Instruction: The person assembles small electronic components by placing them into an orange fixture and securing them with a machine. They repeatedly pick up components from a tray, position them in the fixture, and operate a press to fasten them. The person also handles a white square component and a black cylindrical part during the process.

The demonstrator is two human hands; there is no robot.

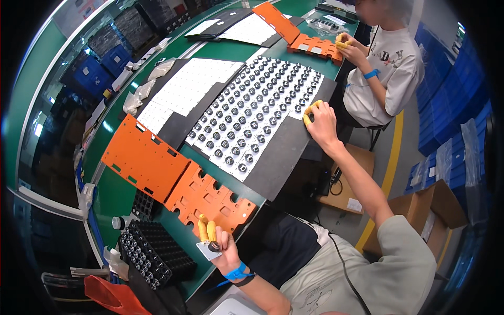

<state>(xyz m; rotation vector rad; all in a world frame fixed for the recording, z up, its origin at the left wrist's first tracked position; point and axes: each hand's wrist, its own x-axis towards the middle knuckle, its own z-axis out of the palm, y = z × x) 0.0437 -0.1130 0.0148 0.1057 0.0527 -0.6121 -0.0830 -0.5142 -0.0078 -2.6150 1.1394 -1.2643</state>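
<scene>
My left hand (224, 252), with yellow finger cots and a blue wrist strap, is closed on a small white plate with a black round part (211, 249). It is beside the notched end of an orange hinged fixture (152, 165), which lies open on the table. My right hand (323, 126), also in yellow finger cots, reaches to the right edge of a white sheet (241, 170) carrying rows of black round parts (241, 142). Its fingers are curled together; whatever is between them is hidden. A black mat (278, 157) lies under the sheet.
Black trays of round parts (152, 252) stand at the lower left. White panels (202, 84) lie beyond the sheet. At upper right a co-worker (386, 73) handles another orange fixture (315, 46). Cardboard boxes (415, 215) and blue crates (446, 94) are at right.
</scene>
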